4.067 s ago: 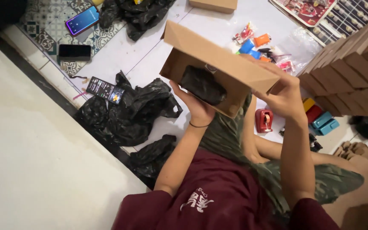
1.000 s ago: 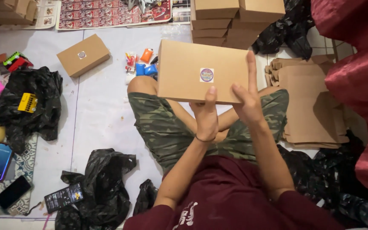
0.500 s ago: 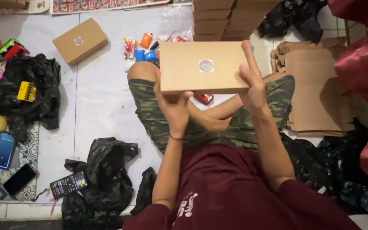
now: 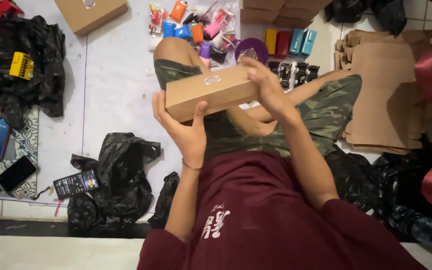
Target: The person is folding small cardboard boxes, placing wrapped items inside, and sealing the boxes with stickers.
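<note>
The closed brown cardboard box [image 4: 211, 92] is tilted above the person's lap, held between both hands. The left hand [image 4: 183, 127] grips its lower left end from beneath, and the right hand [image 4: 263, 87] clasps the right end. A loosened grip could drop it onto the small coloured toys [image 4: 196, 30] and toy cars [image 4: 293, 72] just beyond the knees.
</note>
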